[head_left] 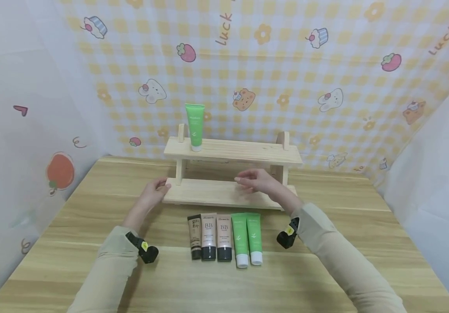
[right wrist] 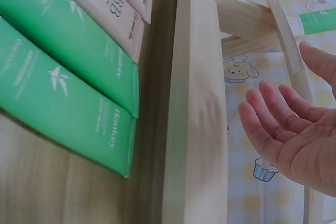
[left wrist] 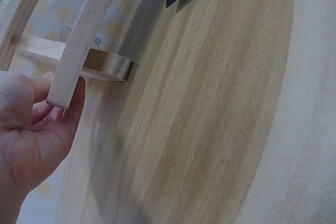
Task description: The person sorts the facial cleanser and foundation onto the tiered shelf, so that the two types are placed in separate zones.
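My left hand (head_left: 157, 191) grips the left end of the lower board (head_left: 204, 192) of the wooden shelf (head_left: 236, 147), thumb and fingers on opposite sides of the wood. My right hand (head_left: 261, 181) holds nothing: its fingers curve loosely, thumb well parted from them, over the right half of that board. The shelf stands on the table (head_left: 326, 278), just behind a row of lying tubes: a brown tube (head_left: 194, 237), two BB tubes (head_left: 208, 234) and two green tubes (head_left: 240, 239). Another green tube, the standing tube (head_left: 195, 126), rests cap-down near the left end of the upper board (head_left: 244, 148).

As I judge it, my handling here is about the shelf, so my left grip needs to be firm yet level; a tilt or jerk could topple the standing tube off its small cap. With one end held alone, the shelf may swivel, so my right hand would help most with a matching hold at the right end. Any pull towards me should be slow, since the front edge could nudge the row
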Demonstrator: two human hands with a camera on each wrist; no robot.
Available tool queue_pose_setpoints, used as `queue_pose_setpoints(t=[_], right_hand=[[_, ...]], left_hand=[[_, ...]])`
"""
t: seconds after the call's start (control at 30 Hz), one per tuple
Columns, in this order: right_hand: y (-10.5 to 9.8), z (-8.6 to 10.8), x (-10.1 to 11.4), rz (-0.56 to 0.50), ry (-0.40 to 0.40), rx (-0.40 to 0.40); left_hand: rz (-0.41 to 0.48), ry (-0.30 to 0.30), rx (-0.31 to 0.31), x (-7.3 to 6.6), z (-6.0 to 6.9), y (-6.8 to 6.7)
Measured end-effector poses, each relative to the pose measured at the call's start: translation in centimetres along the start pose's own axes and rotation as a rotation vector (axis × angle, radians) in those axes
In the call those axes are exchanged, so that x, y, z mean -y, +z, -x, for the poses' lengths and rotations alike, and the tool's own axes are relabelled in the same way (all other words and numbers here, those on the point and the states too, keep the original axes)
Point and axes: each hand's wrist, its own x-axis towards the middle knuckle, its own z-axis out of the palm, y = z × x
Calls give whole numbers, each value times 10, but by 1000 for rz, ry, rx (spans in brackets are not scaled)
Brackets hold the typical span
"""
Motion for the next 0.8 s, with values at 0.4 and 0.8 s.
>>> queue_pose_setpoints(t=[0.4,0.8], right_hand=[[-1,18,-24,-4,56,40],[-8,43,-48,60,112,142]], left_hand=[[1,-16,4,-2,2,1],[-18,-19,32,-3,3,-3]])
